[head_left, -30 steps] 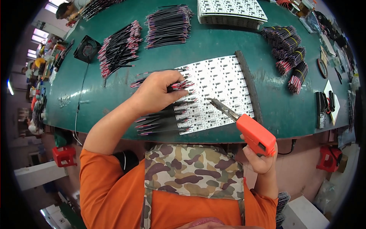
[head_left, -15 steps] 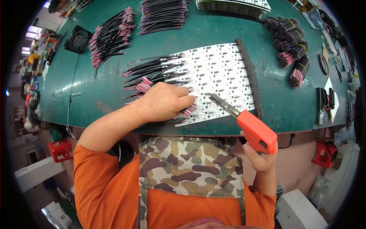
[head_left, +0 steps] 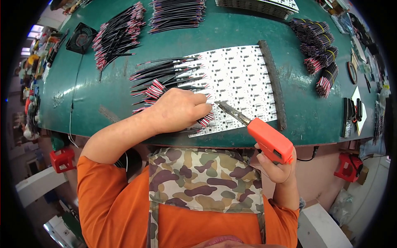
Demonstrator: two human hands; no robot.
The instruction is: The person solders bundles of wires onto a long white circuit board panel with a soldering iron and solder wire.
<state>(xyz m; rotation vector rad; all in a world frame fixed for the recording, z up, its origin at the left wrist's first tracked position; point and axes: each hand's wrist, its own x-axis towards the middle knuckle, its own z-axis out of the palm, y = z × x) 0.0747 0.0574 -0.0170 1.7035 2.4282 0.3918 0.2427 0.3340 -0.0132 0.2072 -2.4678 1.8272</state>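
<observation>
A white circuit board panel (head_left: 240, 78) with rows of small black parts lies on the green table. Along its left side, several black cables (head_left: 153, 74) with red and white wire ends reach onto the board. My left hand (head_left: 180, 109) is closed on a bundle of these cables over the board's left edge; red and white ends (head_left: 205, 120) stick out by its fingers. My right hand (head_left: 277, 167) grips a red soldering gun (head_left: 271, 140). Its metal tip points left and is close to the left hand's fingertips. Whether the tip touches a wire I cannot tell.
A dark bar (head_left: 273, 84) lies along the board's right edge. Cable piles (head_left: 120, 35) and a small black fan (head_left: 81, 38) sit at the far left. Tied cable bundles (head_left: 316, 37) lie at the right, and stacked boards (head_left: 258, 7) at the back.
The soldering gun has moved left, bringing its tip nearer to my left fingers. My left hand keeps its hold on the cables, and the view has shifted slightly.
</observation>
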